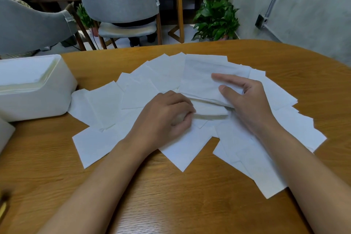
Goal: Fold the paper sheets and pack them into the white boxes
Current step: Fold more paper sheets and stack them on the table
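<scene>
Working mid-tabletop (171, 195), over a fan of loose paper sheets (133, 91) overlapping from near the left edge round to the right edge. Pinches the top sheet (199, 80) w/ right hand (247, 99): thumb on top, index stretched flat across it, other fingers tucked under its rt side, near edge lifted a bit. Grips the left end of a low folded stack (209, 111) w/ left hand (167, 116): fingers curled tight together, tips and thumb hidden, so can't tell how deep the hold goes. Has a white box (38, 100) at the left edge, open top, w/ a pile of sheets already inside; shows the corner of a 2nd box (5, 131) at the near-left edge.

Prob. mid-fold, or laying the sheet on the stack. Handling, as a guess: v. light, thin, limp, tissue-like; droops if held by one corner, slides easily on its neighbours, creases or tears if yanked. Best taken at two opposite edges, or flat under a palm while creasing; for packing, best to squeeze the whole stack from both ends and lower it level into the box.
</scene>
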### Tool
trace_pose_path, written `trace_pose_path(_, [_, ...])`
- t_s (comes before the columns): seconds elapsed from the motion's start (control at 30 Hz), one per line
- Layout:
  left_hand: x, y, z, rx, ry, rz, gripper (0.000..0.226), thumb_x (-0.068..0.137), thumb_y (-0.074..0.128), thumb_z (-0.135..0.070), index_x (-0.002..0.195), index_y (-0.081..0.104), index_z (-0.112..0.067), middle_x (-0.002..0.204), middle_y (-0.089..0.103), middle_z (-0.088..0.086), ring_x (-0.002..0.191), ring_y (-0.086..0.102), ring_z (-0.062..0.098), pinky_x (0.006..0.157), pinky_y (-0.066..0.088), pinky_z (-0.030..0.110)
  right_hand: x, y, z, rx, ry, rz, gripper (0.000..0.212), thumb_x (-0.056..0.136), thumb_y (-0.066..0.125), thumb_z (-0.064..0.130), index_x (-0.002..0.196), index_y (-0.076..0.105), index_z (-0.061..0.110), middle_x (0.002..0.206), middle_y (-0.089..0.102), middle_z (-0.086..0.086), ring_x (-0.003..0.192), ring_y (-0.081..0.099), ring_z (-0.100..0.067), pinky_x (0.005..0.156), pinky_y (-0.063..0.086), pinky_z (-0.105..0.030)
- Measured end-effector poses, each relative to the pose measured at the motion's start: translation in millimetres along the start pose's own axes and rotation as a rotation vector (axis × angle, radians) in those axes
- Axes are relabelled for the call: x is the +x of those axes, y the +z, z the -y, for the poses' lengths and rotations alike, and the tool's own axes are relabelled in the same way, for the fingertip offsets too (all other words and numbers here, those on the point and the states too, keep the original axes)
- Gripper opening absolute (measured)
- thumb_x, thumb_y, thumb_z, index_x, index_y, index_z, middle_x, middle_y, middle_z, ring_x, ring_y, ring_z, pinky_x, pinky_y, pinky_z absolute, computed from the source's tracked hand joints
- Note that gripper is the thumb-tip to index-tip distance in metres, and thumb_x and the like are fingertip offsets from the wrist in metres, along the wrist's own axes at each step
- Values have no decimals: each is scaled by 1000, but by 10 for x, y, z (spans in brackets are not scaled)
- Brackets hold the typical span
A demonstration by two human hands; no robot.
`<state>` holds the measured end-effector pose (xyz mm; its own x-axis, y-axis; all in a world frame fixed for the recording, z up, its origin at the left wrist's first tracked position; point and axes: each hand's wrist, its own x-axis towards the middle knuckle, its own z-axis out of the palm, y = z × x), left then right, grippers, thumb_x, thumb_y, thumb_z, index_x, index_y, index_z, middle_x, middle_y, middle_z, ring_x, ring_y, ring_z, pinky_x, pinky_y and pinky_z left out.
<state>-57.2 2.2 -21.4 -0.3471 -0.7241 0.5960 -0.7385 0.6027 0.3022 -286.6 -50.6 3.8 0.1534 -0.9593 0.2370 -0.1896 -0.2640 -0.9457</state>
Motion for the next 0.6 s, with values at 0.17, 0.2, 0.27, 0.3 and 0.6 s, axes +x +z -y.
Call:
trace_pose_path(0.17, [33,-122,-72,-181,-158,-49,6,94,73,-12,97,77,-14,93,74,-10,89,69,5,78,54,29,-9,2,8,0,-19,53,30,101,63,4,120,78,20,121,75,19,121,62,8,99,43,-6])
trace_pose_path(0.2, [48,-147,-86,-212,-189,-72,6,94,73,-10,96,76,-14,92,74,-10,88,69,5,77,53,27,-9,6,11,12,-21,62,28,101,63,6,120,78,20,120,76,19,120,62,7,98,43,-5])
trace_pose_path(0.27, [81,-205,-116,-263,-234,-131,7,94,73,-6,94,76,-13,91,74,-8,89,69,8,77,50,22,-7,15,15,30,-22,70,24,102,63,12,117,79,22,118,76,20,119,63,6,96,43,-5])
trace_pose_path(0.3, [96,-237,-133,-285,-254,-160,8,94,73,-5,94,77,-12,91,75,-8,90,70,9,78,49,19,-7,17,19,38,-22,71,22,103,62,14,115,79,22,118,76,19,119,63,7,95,42,-4])
trace_pose_path(0.6, [174,-417,-196,-602,-525,-254,8,98,74,-21,101,81,-24,102,78,-16,101,71,5,81,50,17,-65,17,30,259,2,190,77,78,72,76,98,80,2,103,77,-22,103,73,-42,92,54,-45])
